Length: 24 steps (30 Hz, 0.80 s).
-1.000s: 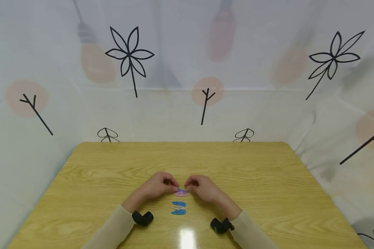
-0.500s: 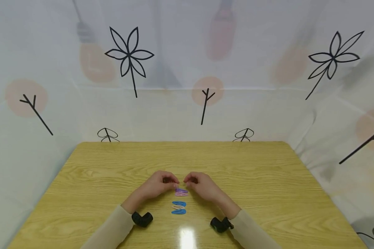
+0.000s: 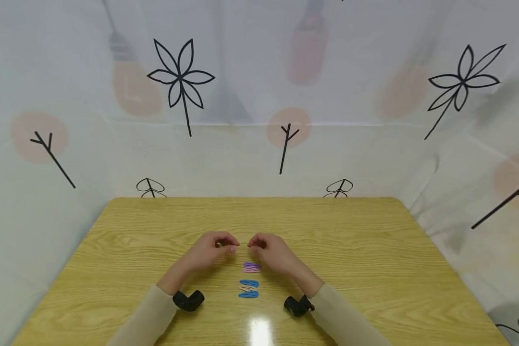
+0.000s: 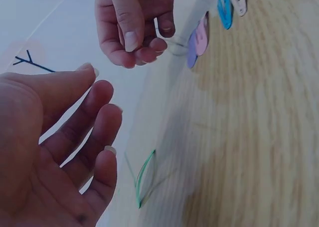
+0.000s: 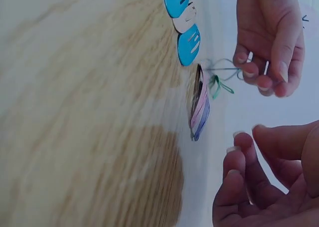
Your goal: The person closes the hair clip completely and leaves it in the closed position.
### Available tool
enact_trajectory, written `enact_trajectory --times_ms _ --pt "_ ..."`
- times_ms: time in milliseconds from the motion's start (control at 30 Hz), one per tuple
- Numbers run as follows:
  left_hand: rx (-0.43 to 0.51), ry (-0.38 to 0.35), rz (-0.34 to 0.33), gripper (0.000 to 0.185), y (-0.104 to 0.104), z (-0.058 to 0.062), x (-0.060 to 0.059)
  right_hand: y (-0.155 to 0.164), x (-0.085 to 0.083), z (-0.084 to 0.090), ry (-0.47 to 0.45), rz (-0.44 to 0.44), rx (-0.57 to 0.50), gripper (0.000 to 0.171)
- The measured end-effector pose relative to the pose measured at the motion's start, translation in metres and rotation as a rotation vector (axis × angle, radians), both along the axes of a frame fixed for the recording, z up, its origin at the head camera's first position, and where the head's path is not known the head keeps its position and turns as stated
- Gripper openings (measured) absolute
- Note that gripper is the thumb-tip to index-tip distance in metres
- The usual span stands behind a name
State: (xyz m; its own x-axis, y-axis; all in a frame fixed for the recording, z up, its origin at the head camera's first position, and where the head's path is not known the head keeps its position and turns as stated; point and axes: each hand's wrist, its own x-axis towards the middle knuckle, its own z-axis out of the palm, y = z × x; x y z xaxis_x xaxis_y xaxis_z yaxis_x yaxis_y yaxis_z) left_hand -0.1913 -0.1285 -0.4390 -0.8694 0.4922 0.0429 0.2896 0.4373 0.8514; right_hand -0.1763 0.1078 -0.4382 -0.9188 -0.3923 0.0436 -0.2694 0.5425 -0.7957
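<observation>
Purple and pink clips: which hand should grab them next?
Right, probably. The right hand hovers almost over the purple and pink clips; the left hand sits farther off, pinching thin elastic bands.

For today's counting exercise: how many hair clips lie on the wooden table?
5. Two blue clips sandwich a cream clip nearer the person. A purple clip and a pink clip lie together farther out, between the hands. More may be hidden.
</observation>
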Motion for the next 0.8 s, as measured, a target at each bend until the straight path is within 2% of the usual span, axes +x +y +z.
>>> enact_trajectory --times_ms 200,400,600,800 --pt "0.033 0.052 0.102 0.019 -0.016 0.006 -0.004 -0.010 -0.006 0.003 -0.011 -0.018 -0.037 0.013" --pt "0.031 0.111 0.199 0.016 -0.028 0.002 -0.009 -0.022 -0.010 0.001 -0.020 -0.027 -0.063 0.015" --pt "0.028 0.090 0.232 0.016 -0.032 -0.008 -0.013 -0.032 -0.011 -0.003 -0.028 -0.007 -0.072 0.018" --pt "-0.029 0.060 0.223 0.021 -0.032 -0.018 -0.016 -0.039 -0.012 -0.006 -0.055 0.055 -0.027 0.026"
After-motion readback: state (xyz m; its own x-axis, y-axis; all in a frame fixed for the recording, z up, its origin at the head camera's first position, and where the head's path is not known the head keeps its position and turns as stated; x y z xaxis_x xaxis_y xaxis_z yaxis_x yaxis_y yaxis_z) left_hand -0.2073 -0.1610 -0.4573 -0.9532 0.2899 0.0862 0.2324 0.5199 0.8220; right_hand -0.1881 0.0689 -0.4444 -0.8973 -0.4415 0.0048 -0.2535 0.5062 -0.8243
